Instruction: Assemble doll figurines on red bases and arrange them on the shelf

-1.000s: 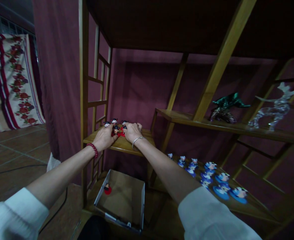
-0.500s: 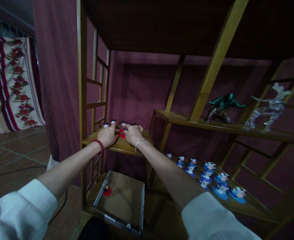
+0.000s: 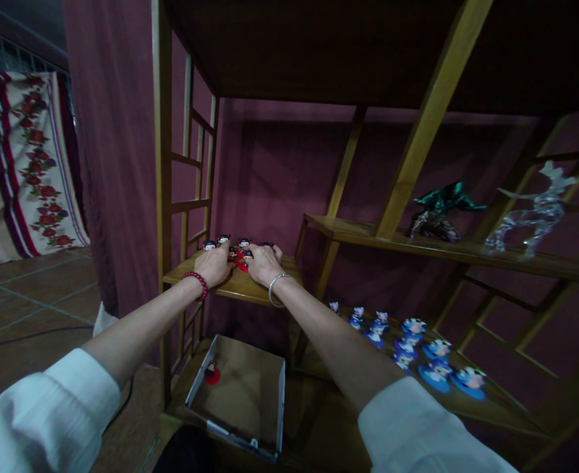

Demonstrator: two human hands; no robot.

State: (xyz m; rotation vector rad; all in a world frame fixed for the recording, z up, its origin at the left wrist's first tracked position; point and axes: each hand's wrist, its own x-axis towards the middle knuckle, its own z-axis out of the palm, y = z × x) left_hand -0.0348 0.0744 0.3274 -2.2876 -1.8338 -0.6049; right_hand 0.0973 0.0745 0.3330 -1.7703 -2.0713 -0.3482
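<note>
My left hand (image 3: 214, 265) and my right hand (image 3: 264, 264) both reach onto a small wooden shelf (image 3: 240, 286) at the left of the cabinet. Around them stand several small black-haired figurines (image 3: 244, 244) on red bases. The left fingers are bent at a figurine (image 3: 232, 253), and the right fingers close round another (image 3: 248, 256). Below the shelf, an open cardboard box (image 3: 240, 387) holds one red-based figurine (image 3: 212, 372) near its back left corner.
Several blue-based figurines (image 3: 436, 374) stand on a lower shelf at the right. A green and brown ornament (image 3: 440, 213) and a clear deer figure (image 3: 530, 217) sit on the shelf above. An upright post (image 3: 162, 197) borders the left side.
My left hand and forearm have shifted very slightly to the right. Both hands stay at the figurines on the small shelf.
</note>
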